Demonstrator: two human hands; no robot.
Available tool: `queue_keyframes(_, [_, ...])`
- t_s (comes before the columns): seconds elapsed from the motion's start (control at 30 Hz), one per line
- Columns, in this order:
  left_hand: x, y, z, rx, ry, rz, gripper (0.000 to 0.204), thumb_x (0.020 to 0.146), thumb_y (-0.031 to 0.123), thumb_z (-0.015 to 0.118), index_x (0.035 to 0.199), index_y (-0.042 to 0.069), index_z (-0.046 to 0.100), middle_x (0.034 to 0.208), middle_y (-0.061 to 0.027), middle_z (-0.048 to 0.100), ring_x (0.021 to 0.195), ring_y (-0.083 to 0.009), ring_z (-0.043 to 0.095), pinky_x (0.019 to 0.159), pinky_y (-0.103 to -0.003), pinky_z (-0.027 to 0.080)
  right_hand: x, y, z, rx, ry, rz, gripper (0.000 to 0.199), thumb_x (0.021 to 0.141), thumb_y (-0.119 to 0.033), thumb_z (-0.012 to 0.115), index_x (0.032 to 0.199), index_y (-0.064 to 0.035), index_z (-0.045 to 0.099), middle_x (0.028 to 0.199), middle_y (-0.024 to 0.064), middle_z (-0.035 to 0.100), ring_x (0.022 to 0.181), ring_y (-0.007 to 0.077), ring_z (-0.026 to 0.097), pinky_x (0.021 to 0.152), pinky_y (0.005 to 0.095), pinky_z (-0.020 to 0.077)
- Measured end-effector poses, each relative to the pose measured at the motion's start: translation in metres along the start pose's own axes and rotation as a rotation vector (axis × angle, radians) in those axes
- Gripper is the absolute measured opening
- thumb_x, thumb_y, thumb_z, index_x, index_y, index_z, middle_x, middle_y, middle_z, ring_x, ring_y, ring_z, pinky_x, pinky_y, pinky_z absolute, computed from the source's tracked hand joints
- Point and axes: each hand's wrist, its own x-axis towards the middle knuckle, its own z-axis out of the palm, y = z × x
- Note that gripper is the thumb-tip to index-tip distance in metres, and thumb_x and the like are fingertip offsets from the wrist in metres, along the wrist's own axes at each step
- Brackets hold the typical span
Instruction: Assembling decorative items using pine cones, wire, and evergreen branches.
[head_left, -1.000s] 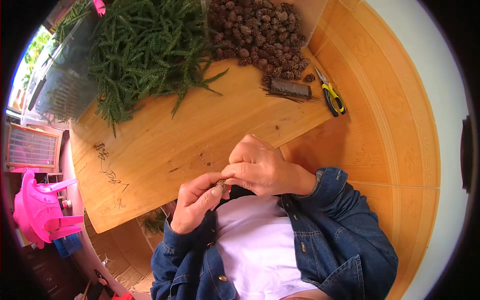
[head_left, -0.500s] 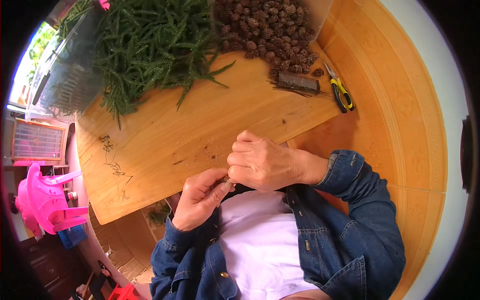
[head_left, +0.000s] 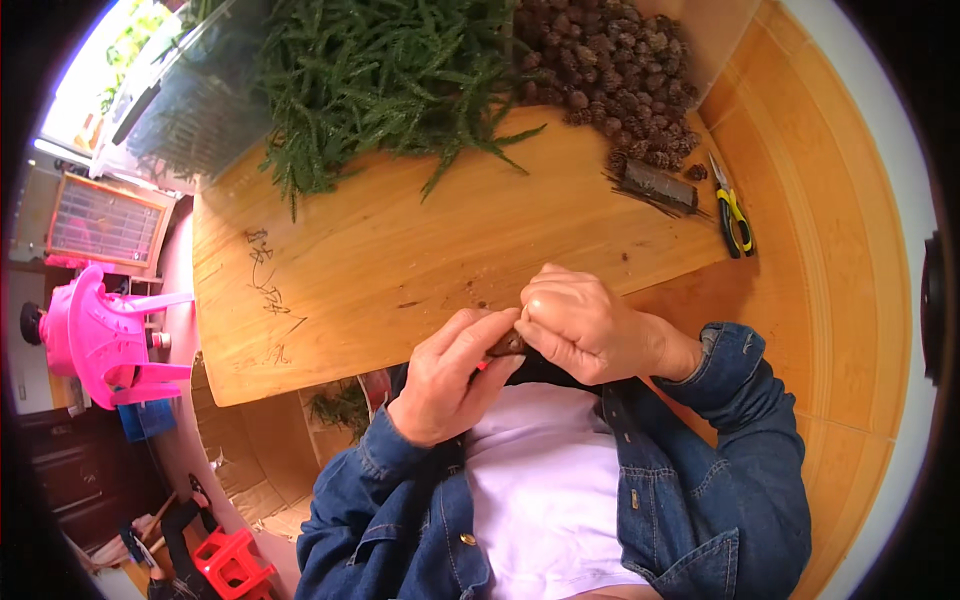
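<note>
Left hand [head_left: 450, 372] pinches a small brown cone [head_left: 508, 344] just by the near edge of the table [head_left: 400, 255]; right hand [head_left: 587, 332] is bunched against it, can't tell from here if it's gripping anything. Decent stretch of wood back to the green sprigs [head_left: 390, 90], pliers [head_left: 743, 228] along the right edge.

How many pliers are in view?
1: the yellow-and-black-handled metal pliers, at the right end of the wooden table. Others may be hidden under the green needled sprigs.
</note>
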Motion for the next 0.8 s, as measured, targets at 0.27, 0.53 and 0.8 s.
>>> queue_keyframes(0.27, [-0.004, -0.006, -0.009, -0.191, -0.274, -0.11, 0.022, 0.082, 0.003, 0.063, 0.103, -0.003, 0.058, 0.076, -0.0154, 0.055, 0.067, -0.0294, 0.057, 0.059, -0.034, 0.046, -0.003, -0.007, -0.006, -0.224, -0.139, -0.185, 0.014, 0.077, -0.007, 0.06, 0.07, -0.0055, 0.048, 0.066, 0.0075, 0.048, 0.064, 0.0261, 0.052, 0.063, 0.0376, 0.0402])
queue_keyframes(0.53, [0.0, 0.001, 0.011, 0.086, -0.003, -0.047, 0.015, 0.085, 0.002, 0.061, 0.099, -0.003, 0.057, 0.072, -0.0115, 0.054, 0.058, -0.0238, 0.053, 0.057, -0.031, 0.045, -0.005, -0.003, -0.002, -0.25, 0.06, -0.119, 0.022, 0.087, -0.012, 0.059, 0.071, -0.0024, 0.049, 0.065, 0.0072, 0.045, 0.06, 0.0234, 0.049, 0.058, 0.0359, 0.0388])
queue_keyframes(0.8, [-0.006, 0.0, 0.03, -0.616, 0.267, -0.322, 0.025, 0.094, 0.006, 0.052, 0.116, -0.004, 0.046, 0.09, -0.0064, 0.055, 0.073, -0.008, 0.048, 0.063, -0.018, 0.038, -0.025, -0.004, -0.005, 0.279, 0.163, 0.301, 0.021, 0.09, -0.017, 0.062, 0.1, 0.0016, 0.061, 0.082, 0.0008, 0.052, 0.073, 0.0082, 0.053, 0.061, 0.0227, 0.0415])
